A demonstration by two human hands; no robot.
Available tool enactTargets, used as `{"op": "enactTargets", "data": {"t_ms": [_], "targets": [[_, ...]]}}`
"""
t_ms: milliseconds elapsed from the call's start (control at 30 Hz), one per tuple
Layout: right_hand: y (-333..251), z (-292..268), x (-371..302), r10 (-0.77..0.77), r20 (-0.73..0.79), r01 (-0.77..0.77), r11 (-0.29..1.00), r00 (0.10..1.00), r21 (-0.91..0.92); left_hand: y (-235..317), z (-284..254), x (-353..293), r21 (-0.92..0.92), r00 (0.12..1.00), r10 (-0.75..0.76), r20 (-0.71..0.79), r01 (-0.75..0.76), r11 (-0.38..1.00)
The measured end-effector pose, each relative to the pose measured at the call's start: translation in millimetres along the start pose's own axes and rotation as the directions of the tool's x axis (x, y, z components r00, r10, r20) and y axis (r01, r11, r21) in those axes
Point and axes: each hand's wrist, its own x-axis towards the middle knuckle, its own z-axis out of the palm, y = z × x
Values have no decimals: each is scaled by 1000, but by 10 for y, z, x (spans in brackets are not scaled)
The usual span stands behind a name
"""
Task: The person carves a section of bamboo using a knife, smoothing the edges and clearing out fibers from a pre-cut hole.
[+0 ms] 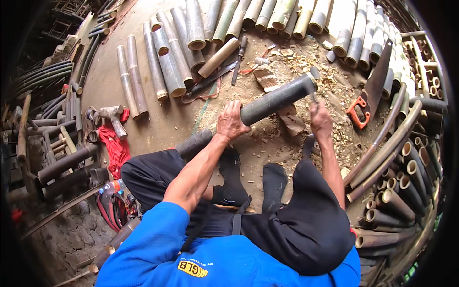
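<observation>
A dark bamboo tube (275,101) lies slantwise in front of me, its near end by my left thigh and its far end up to the right. My left hand (233,120) is closed over the middle of the tube. My right hand (321,119) is closed around a knife, whose narrow blade (311,91) is smeared by motion at the tube's far rim. The handle is mostly hidden in the fist. Under the tube sits a rough wooden block (290,119), with pale shavings (330,91) scattered about it.
An orange-handled saw (366,103) lies at the right. Cut bamboo tubes (229,21) are laid in a row along the far side. More tubes (399,203) are stacked at the right. At the left are a red cloth (114,148), a backpack (111,208) and a long dark chisel-like tool (239,60) farther off.
</observation>
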Motion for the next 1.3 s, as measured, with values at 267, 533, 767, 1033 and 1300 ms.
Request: {"op": "enactTargets", "data": {"t_ms": [267, 533, 767, 1033, 1300], "targets": [[52, 30, -35, -19, -6, 19, 1000, 1000, -2, 190, 301, -173, 245, 992, -46, -120, 75, 967], [173, -31, -61, -92, 52, 101, 976, 994, -195, 89, 207, -58, 182, 998, -53, -43, 60, 981], [-257, -43, -136, -157, 143, 183, 963, 977, -198, -51, 30, -67, 128, 991, -112, 73, 103, 987], [115, -55, -109, -251, -38, 238, 948, 967, -213, 151, -23, 126, 9, 996, -7, 87, 6, 1000], [-46, -126, -147, -143, 113, 165, 963, 983, -214, -91, -93, 173, -118, 990, 103, 99, -91, 989]]}}
